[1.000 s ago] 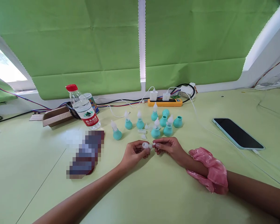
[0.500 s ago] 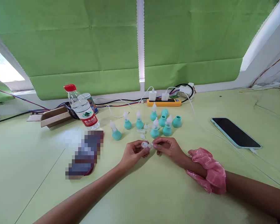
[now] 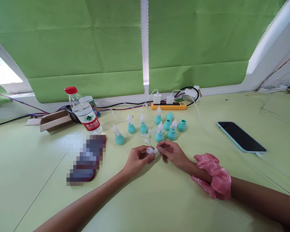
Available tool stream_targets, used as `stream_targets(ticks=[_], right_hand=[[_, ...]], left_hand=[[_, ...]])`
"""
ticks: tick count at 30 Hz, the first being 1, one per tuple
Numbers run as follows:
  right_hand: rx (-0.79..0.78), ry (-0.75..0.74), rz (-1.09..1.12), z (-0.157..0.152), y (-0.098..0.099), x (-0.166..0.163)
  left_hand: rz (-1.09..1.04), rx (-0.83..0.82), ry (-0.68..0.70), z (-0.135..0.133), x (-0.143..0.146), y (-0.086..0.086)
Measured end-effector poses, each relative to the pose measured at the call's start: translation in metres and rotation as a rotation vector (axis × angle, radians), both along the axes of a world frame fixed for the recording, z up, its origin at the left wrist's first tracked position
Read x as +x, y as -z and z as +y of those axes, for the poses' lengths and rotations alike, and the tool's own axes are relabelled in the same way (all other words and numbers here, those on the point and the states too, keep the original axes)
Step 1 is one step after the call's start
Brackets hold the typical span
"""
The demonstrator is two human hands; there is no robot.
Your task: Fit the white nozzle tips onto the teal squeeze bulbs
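Low over the table, my left hand pinches a small clear plastic nozzle part with a round open end. My right hand is at the part's right end, thumb and fingertips closed together there; the exact contact is too small to make out. Just beyond stand several teal nasal aspirators, rubber bulbs with clear, pointed nozzles. At the right of that group are teal bulbs without nozzles, one with its open neck up. A loose clear tube and a pointed tip lie before my hands.
At left are a red-capped water bottle, a can, an open cardboard box and a pixelated dark item. A yellow power strip with chargers sits behind. A phone on a white cable lies right.
My right hand's fingers have shifted slightly at the end of the clear part. My left hand keeps its hold. The whole view has moved a little.
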State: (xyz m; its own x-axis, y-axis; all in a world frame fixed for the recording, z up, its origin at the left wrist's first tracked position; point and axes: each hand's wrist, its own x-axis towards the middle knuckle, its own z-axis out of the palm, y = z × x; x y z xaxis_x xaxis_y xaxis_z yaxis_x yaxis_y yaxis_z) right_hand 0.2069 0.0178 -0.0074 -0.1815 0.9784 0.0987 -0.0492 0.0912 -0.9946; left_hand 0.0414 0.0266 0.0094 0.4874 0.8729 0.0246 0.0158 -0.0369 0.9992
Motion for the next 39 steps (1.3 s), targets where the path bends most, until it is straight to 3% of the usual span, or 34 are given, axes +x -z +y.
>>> stream_targets(ticks=[9,23,35,39], right_hand=[[0.153,0.055,-0.100,-0.006,0.002,-0.001],[0.570,0.234,-0.357,-0.010,-0.003,-0.001],[0.870,0.236,-0.682,-0.007,0.006,0.006],[0.854,0.164,-0.610,-0.008,0.006,0.005]], left_hand=[[-0.015,-0.021,0.004,0.001,0.000,0.000],[-0.012,-0.025,-0.002,0.000,-0.001,-0.002],[-0.005,-0.023,-0.001,0.001,-0.001,0.001],[-0.012,-0.004,-0.004,0.002,-0.001,0.001]])
